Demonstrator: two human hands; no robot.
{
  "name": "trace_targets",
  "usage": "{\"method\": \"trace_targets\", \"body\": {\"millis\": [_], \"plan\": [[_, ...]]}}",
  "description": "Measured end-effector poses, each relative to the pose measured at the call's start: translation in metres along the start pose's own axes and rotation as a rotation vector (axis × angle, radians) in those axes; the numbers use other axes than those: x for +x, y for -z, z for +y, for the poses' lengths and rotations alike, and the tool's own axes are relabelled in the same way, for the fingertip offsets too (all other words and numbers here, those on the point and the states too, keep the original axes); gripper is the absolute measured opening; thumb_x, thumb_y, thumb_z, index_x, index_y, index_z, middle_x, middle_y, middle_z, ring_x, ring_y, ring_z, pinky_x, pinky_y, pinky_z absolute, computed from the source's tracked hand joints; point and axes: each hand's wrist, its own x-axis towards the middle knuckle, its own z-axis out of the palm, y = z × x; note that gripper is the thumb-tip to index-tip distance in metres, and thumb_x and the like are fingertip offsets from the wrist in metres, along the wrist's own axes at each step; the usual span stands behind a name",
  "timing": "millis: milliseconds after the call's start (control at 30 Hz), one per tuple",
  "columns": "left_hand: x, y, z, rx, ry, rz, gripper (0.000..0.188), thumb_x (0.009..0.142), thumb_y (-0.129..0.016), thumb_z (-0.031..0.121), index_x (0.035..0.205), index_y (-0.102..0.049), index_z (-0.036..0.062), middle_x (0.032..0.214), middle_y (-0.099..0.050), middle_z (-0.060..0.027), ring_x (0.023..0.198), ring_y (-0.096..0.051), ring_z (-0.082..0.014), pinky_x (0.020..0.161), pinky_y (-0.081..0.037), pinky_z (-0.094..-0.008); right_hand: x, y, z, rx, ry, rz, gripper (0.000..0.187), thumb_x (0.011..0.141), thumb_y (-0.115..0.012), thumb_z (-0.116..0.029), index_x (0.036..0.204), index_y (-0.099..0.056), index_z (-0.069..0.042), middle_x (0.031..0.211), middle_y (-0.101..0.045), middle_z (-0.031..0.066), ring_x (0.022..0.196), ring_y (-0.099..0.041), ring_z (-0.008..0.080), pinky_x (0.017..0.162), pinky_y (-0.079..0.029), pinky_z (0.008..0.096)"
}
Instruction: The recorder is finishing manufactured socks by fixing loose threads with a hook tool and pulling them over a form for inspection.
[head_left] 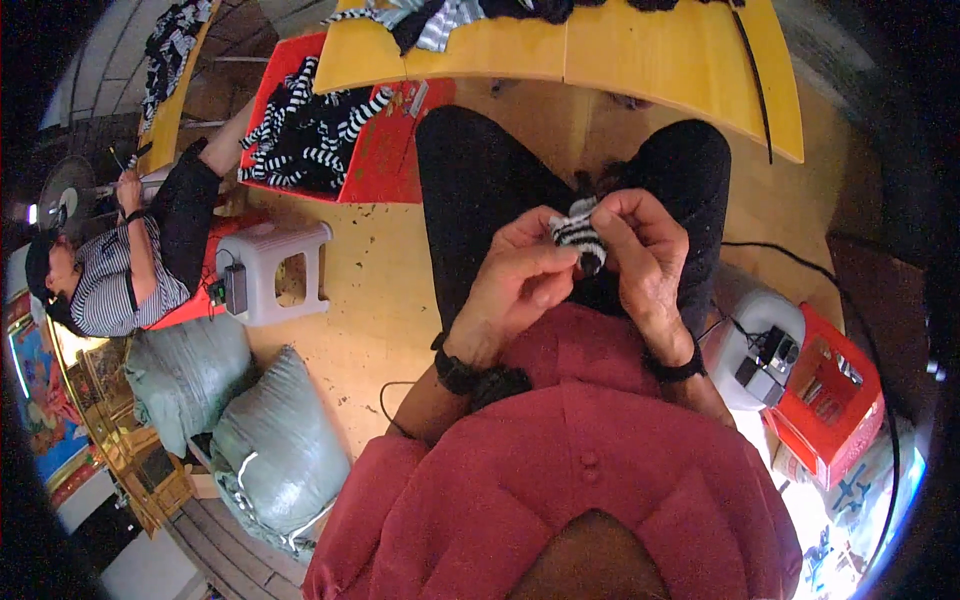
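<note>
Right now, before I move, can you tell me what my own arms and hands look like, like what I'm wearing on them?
Your left hand and right hand are ungloved. A chunky black wristband circles the left wrist, a black band the right. The dark red sleeves leave both forearms bare. A thin dark cable loops beside the left forearm.

from here i see a yellow bench (pixel 660 50) above a tan, dark-flecked floor (pixel 385 300), a pale plastic stool (pixel 262 262) at left, and white light (pixel 812 530) glaring low at right.
</note>
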Motion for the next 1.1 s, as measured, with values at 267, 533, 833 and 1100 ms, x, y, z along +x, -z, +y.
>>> {"method": "trace_targets", "body": {"millis": [267,533,833,1100], "plan": [[0.002,-0.013,0.007,0.093,0.068,0.072,0.013,0.081,-0.059,0.008,0.090,-0.050,0.0056,0.069,-0.054,-0.0043,0.043,-0.044,-0.0082,0.036,-0.031,-0.0198,0.004,0.007,-0.008,0.258,-0.168,-0.074,0.007,0.085,-0.059,-0.012,0.085,-0.057,-0.005,0.069,-0.055,-0.0027,0.054,-0.045,0.0029,0.045,-0.035,0.0175],[0.002,-0.015,0.003,0.376,-0.339,0.149,0.012,0.081,-0.062,0.002,0.092,-0.057,0.0024,0.075,-0.056,-0.0041,0.051,-0.048,-0.0064,0.039,-0.034,-0.0182,0.001,0.001,-0.003,0.104,0.004,-0.098,0.007,0.087,-0.058,-0.012,0.085,-0.056,-0.005,0.071,-0.055,-0.0029,0.056,-0.046,0.0022,0.048,-0.036,0.0164],[0.004,-0.010,0.001,0.078,-0.038,-0.038,0.010,0.085,-0.059,0.008,0.089,-0.050,0.0056,0.067,-0.053,-0.0030,0.040,-0.045,-0.0090,0.035,-0.031,-0.0195,0.010,0.003,0.004,0.112,-0.027,-0.080,0.008,0.086,-0.058,-0.011,0.084,-0.057,-0.004,0.072,-0.057,-0.0013,0.054,-0.046,0.0024,0.045,-0.035,0.0171],[0.001,-0.014,0.000,0.747,-0.586,0.121,0.010,0.082,-0.060,-0.001,0.090,-0.054,-0.0003,0.098,-0.055,-0.0084,0.065,-0.053,-0.0086,0.053,-0.046,-0.0192,0.005,0.006,0.007,0.119,-0.047,-0.145,0.008,0.086,-0.058,-0.012,0.083,-0.056,-0.004,0.069,-0.055,-0.0024,0.052,-0.045,0.0025,0.044,-0.034,0.0174]]}}
